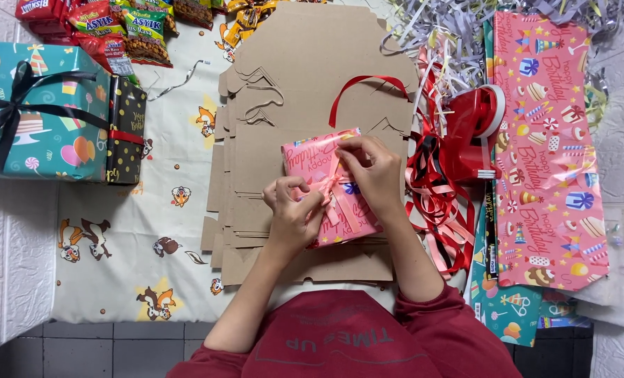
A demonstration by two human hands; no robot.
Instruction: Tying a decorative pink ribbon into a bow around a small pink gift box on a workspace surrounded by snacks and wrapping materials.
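Both hands — left hand [292,210], right hand [373,171] — pinch pink ribbon [333,183] on gift box [305,157].

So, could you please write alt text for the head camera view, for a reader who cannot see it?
Two bare hands, left hand and right hand, tie a pink ribbon on a small pink-wrapped gift box lying on flat brown cardboard sheets. A red tape dispenser and pink wrapping paper lie right; a teal gift box with black ribbon sits left.

teal gift box [43,112] far left, snack packets [116,28] above; red tape dispenser [474,133] right.
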